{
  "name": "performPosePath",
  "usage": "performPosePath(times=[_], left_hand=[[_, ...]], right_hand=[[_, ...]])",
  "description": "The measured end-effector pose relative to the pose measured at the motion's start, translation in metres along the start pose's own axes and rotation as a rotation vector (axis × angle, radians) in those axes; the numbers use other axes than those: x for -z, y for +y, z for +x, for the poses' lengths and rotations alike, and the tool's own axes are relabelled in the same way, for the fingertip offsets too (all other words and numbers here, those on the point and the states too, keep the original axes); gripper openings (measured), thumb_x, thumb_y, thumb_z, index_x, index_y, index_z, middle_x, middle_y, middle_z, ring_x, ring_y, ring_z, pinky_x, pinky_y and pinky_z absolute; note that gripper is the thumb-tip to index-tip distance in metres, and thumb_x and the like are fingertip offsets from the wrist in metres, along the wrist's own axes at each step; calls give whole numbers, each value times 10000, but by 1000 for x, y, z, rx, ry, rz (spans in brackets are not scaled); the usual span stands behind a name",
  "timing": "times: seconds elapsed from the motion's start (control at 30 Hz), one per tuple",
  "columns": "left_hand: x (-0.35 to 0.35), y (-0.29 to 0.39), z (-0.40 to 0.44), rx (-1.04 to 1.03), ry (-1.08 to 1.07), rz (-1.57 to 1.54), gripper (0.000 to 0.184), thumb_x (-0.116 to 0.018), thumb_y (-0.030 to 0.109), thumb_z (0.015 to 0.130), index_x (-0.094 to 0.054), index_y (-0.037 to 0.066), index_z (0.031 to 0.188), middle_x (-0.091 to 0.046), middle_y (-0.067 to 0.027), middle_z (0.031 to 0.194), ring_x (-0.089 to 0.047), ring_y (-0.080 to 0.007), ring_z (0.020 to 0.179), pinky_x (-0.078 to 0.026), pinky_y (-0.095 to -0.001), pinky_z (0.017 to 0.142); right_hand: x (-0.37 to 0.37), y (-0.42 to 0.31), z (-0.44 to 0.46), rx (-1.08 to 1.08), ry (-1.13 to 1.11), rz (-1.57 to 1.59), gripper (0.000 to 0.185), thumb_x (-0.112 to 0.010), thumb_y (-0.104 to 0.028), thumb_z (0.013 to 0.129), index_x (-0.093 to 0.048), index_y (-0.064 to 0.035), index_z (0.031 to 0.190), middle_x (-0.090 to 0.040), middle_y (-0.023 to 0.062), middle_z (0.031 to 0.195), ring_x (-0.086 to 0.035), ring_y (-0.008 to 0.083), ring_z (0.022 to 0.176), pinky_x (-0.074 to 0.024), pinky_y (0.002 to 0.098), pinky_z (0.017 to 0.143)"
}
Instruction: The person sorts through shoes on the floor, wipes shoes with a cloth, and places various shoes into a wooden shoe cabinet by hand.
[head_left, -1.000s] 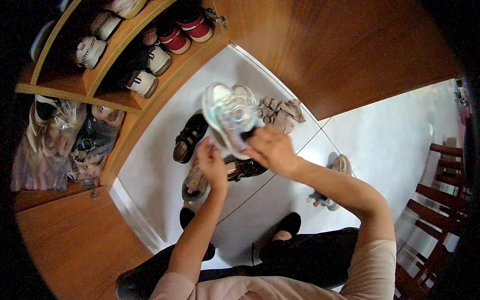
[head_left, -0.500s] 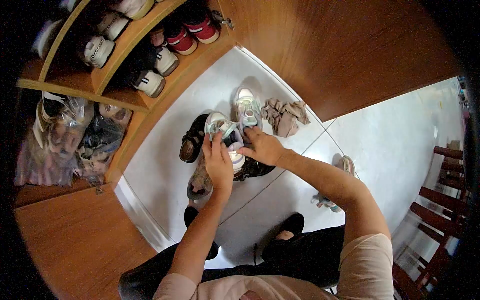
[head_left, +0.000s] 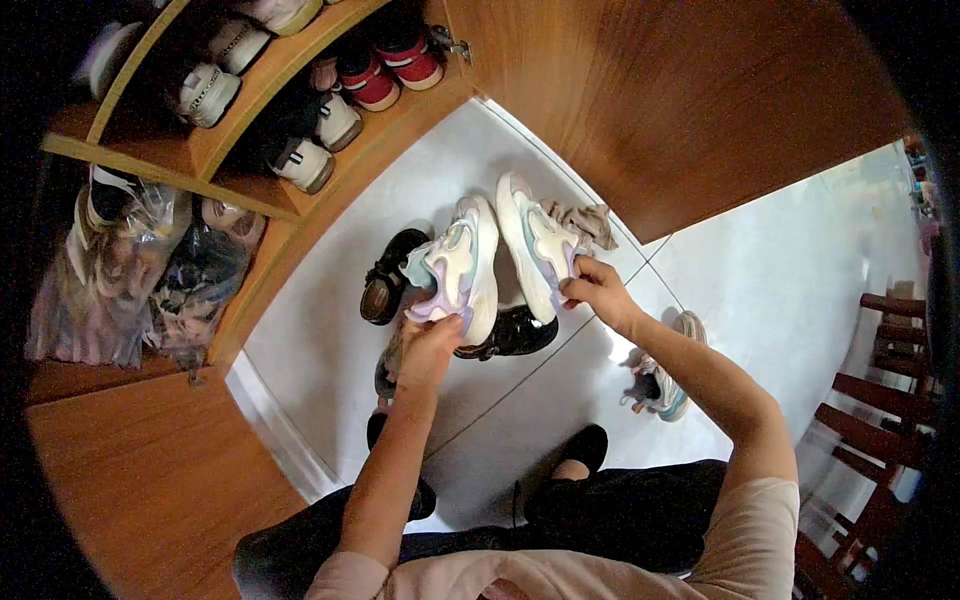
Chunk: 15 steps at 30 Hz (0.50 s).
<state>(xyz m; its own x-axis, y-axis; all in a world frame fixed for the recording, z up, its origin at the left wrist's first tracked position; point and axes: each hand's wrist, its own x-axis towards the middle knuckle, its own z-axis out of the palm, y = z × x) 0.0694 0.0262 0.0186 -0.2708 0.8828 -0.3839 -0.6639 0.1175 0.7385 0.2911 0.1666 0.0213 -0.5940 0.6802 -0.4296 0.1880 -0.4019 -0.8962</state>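
Note:
Two white sneakers with lilac and pale blue parts are in my hands, tilted so the soles face each other. My left hand [head_left: 432,345] grips the heel end of the left sneaker [head_left: 458,262]. At the heel of the right sneaker [head_left: 538,243], my right hand [head_left: 595,292] has its fingers closed on it. Beneath and beside them on the floor lie a dark strapped shoe [head_left: 387,280] and a shiny black shoe [head_left: 520,333]. A greyish shoe is partly hidden behind my left hand. Behind the right sneaker, a crumpled beige cloth [head_left: 590,224] shows in part.
An open wooden shoe cabinet [head_left: 250,205] holds shoes on its shelves and plastic bags [head_left: 150,270] lower down. Its door [head_left: 650,100] stands at the upper right. Another pair of sneakers [head_left: 665,385] lies near my right forearm. Dark red slatted furniture [head_left: 870,410] is at the right edge.
Both sneakers have been turned from openings up onto their sides, soles facing inward, and spread apart. My right hand has moved right, and my hands now hold the heels.

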Motion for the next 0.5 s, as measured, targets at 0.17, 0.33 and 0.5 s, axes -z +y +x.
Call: performPosePath(times=[0.17,0.33,0.5], left_hand=[[-6,12,-4,110,-230,-392,554,-560,72,771,-356,54,1285,-439,-89,1277,-423,-302,1172,-374,-479,960],[-38,30,-7,-103,-125,-117,456,-601,-41,705,-483,21,1141,-501,-79,1166,-479,-243,1113,-415,-406,924],[-54,55,3,-389,0,373,267,-707,-87,601,-473,18,676,-491,-48,904,-530,-158,898,-445,-264,774]], right_hand=[[-8,-21,-12,117,-22,73,157,-580,-95,752,-562,12,866,-578,65,811,-554,144,735,-479,268,679],[-27,-37,-22,304,119,-179,131,-603,-117,747,-549,-11,802,-519,39,699,-453,129,646,-395,258,596],[-43,-84,-43,560,298,-519,178,-629,-166,738,-511,-33,727,-486,112,655,-491,219,629,-406,317,599]])
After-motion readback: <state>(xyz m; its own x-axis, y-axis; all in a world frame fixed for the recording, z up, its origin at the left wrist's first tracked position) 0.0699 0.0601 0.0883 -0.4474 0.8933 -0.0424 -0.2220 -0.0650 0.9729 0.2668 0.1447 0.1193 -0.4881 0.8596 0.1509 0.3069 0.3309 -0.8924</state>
